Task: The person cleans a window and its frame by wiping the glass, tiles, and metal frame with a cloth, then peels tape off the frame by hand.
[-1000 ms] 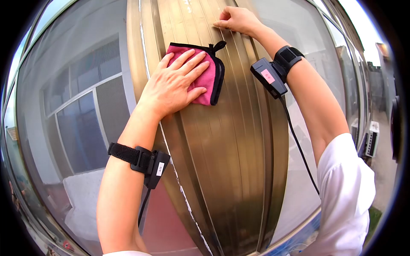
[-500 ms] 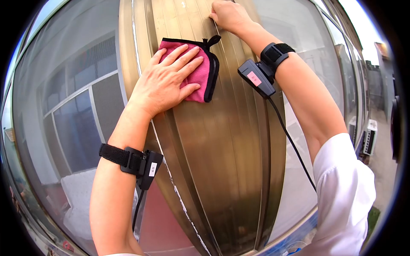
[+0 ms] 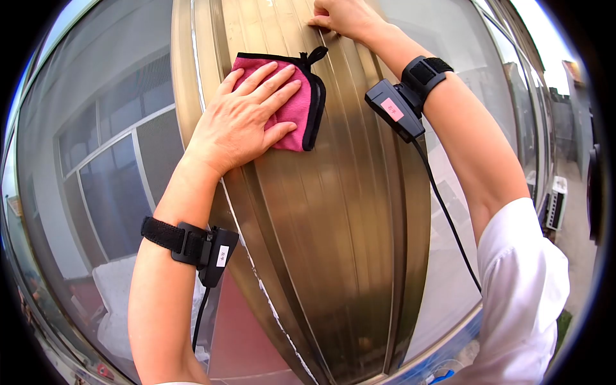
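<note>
My left hand [image 3: 240, 115] lies flat with its fingers spread, pressing a pink cloth [image 3: 290, 131] against a bronze-coloured metal panel [image 3: 333, 212]. Black trim edges the cloth, and a black loop sticks out at its upper right corner. Higher up, at the top edge of the view, my right hand [image 3: 343, 18] is closed, with its fingertips pinched close to the panel's surface. A thin dark line shows on the metal just below those fingertips. Whatever they hold, if anything, is too small or hidden to make out.
Glass panes [image 3: 115, 160] flank the panel on both sides. White, chipped sealant [image 3: 266, 296] runs down its left edge. Each forearm wears a black strapped device [image 3: 394, 109] with a trailing cable. At the far right stands a white outdoor unit [image 3: 557, 202] by a walkway.
My left hand and the cloth appear slightly further left and up. The right hand's fingers have shifted a little left, and its forearm a little right. The view itself has moved slightly.
</note>
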Demonstrator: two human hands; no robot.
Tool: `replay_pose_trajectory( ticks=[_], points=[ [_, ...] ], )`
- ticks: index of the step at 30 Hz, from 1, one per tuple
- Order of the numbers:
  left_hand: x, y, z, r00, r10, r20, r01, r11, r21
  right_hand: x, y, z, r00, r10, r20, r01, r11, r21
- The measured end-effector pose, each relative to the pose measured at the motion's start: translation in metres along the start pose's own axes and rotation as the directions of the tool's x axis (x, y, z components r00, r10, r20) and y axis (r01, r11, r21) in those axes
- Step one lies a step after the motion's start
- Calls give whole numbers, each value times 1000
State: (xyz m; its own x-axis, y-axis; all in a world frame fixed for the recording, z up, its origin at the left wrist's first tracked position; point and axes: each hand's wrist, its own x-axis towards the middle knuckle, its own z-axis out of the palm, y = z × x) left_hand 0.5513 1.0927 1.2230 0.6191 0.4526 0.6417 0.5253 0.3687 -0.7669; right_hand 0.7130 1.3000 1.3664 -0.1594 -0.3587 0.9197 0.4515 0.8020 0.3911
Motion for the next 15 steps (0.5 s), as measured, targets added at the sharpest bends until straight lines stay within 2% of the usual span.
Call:
replay_pose_trajectory(
  ticks=[2,4,8,10,13,15],
  points=[
    [0,0,1,1000,4,-31,-4,1000,14,4,2,9,1000,16,11,-16,1000,-16],
    [0,0,-2,1000,-5,-18,5,1000,12,7,1,20,985,-114,-131,78,964,-252],
    [-1,2,0,1000,-13,-5,13,1000,7,9,2,13,976,-105,-190,57,969,-241],
    [0,1,-1,1000,-3,-9,3,1000,6,8,2,-3,998,-31,52,38,990,-134],
    [0,2,-1,1000,-4,-12,4,1000,5,4,-5,-14,991,-41,130,56,991,-120],
    [0,2,-1,1000,-1,-13,1,1000,8,8,-5,-7,992,-82,94,98,979,-181]
  ],
)
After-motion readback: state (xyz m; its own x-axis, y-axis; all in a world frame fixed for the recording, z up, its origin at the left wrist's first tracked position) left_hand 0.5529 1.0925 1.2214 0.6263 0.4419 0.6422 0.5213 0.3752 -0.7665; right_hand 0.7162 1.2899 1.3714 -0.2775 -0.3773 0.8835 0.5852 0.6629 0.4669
